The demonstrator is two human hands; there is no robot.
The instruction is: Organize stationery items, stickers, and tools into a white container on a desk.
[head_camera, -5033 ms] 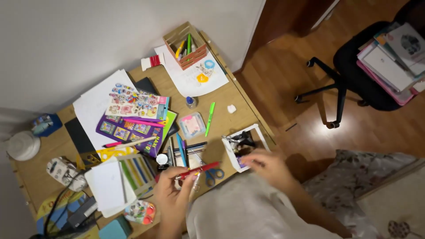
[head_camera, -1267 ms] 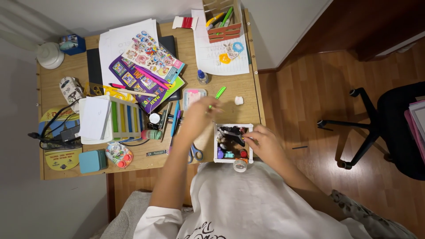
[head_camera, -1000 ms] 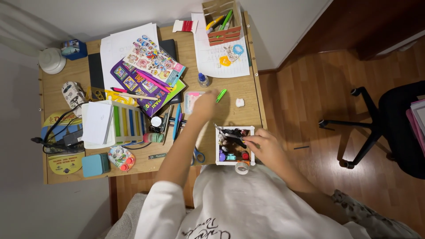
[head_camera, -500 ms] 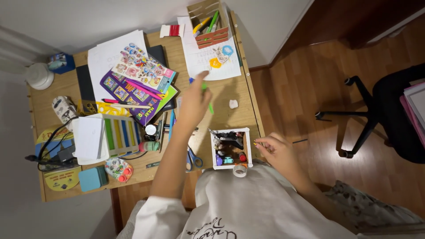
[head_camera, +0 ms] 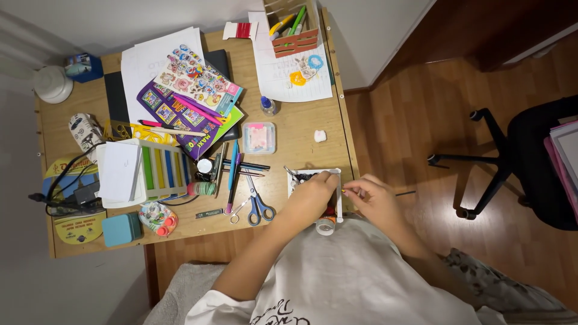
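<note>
Left arm: reaching forward and to the right, sleeve bunched above the elbow, forearm bare.
Left hand (head_camera: 313, 195): lying palm down, fingers curling downward.
Right hand (head_camera: 374, 198): pinching thumb against fingertips, hovering just beside the left.

A wooden bench (head_camera: 301, 129) stands against a pale wall (head_camera: 120, 18), cluttered with papers and stationery. To its right lies a glossy brown wood floor (head_camera: 409, 120), where a black swivel chair (head_camera: 524, 162) stands, with a dark wooden door frame (head_camera: 494, 30) beyond.
</note>
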